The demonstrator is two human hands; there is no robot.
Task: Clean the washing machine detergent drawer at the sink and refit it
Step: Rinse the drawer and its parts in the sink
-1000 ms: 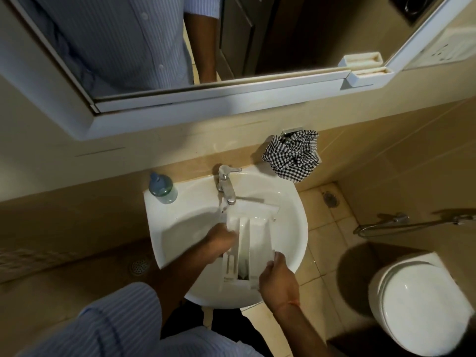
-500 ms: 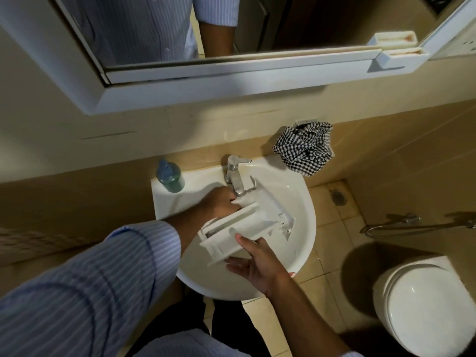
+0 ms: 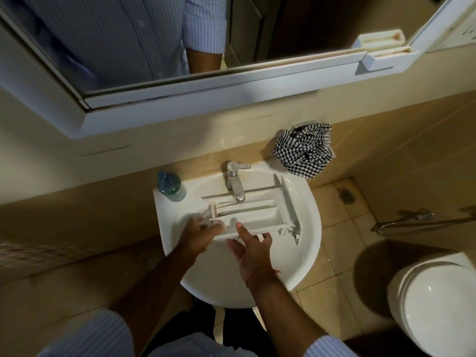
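Nothing readable is showing anywhere right now. The bottle (image 3: 172, 188) on the sink (image 3: 306, 253) is turning no legible label to the camera, and the drawer (image 3: 253, 215) is showing only plain white plastic, no markings.

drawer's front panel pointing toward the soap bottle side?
No: the detergent drawer lies across the sink, its front panel toward the checked cloth.
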